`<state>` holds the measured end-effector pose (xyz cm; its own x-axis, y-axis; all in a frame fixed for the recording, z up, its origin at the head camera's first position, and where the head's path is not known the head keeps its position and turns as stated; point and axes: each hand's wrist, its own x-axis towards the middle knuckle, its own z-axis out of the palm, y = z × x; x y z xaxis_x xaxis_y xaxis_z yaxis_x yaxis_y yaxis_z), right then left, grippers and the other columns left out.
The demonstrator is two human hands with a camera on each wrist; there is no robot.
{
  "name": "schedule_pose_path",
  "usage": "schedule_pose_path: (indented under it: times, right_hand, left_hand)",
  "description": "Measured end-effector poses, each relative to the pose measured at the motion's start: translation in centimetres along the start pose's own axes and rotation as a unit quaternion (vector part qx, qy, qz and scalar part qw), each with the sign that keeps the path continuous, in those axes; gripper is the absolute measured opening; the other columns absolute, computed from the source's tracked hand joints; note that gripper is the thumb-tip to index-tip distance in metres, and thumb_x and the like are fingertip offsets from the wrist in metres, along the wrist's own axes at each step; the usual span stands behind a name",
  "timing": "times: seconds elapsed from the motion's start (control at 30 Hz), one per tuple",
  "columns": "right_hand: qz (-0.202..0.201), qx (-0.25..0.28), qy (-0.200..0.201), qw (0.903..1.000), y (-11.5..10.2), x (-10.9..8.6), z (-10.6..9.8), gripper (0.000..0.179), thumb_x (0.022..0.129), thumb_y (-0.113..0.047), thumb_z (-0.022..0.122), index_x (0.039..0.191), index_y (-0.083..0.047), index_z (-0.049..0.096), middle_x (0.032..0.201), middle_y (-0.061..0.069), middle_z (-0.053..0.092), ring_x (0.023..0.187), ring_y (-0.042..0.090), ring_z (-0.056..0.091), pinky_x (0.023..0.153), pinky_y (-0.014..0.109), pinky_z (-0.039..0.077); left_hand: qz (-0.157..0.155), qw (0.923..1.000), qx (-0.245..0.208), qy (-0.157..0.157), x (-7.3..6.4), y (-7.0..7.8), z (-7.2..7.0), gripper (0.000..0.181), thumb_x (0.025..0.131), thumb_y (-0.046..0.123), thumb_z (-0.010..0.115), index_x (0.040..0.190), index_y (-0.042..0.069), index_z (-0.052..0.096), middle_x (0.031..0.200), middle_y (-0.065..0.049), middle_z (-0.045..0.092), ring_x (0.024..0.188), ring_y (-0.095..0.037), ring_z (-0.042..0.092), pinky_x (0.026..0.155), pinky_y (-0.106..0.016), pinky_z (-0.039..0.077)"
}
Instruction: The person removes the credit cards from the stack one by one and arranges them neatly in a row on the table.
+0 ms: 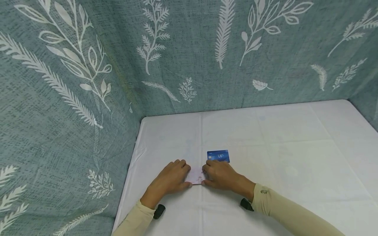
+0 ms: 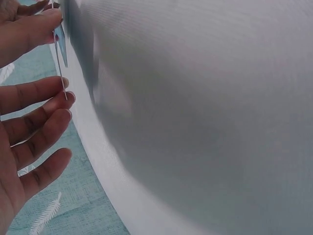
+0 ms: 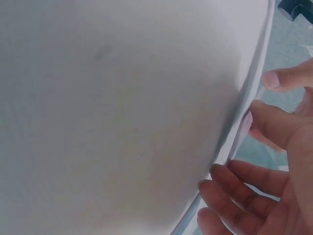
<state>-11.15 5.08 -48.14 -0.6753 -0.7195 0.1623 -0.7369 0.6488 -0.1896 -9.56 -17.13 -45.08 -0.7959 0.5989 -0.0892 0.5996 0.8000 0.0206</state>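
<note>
Near the blue card [image 1: 219, 155], left hand [image 1: 173, 177] and right hand [image 1: 220, 175] pinch a pinkish sheet [image 1: 195, 176], apparently steadying it; moving it calls for balance.

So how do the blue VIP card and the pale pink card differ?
Colour: the VIP card is blue, the pink card pale pink. State: the VIP card lies on the table; the pink card is held by left hand and right hand. Both look thin.

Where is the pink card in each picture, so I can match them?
Head: pink card below centre, between left hand and right hand.
Left wrist: pink card upper left, edge-on.
Right wrist: pink card right of centre, a slanted sliver.
Shared landmark: white tablecloth.
</note>
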Motion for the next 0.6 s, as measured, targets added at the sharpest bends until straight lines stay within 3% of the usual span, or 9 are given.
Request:
schedule_pose_path:
  times: [0.6]
  right_hand:
    - [-0.013,-0.016,0.002,0.9998,-0.75,0.52,0.33,0.04,0.076,-0.047,0.075,0.095,-0.013,0.068,0.078,-0.004,0.055,0.063,0.007,0.044,0.055,0.023,0.04]
  left_hand:
    - [0.009,0.9999,0.011,0.008,-0.21,-0.13,-0.03,0.047,0.076,0.047,0.074,0.105,0.011,0.064,0.094,0.0,0.056,0.084,-0.016,0.052,0.071,-0.031,0.044]
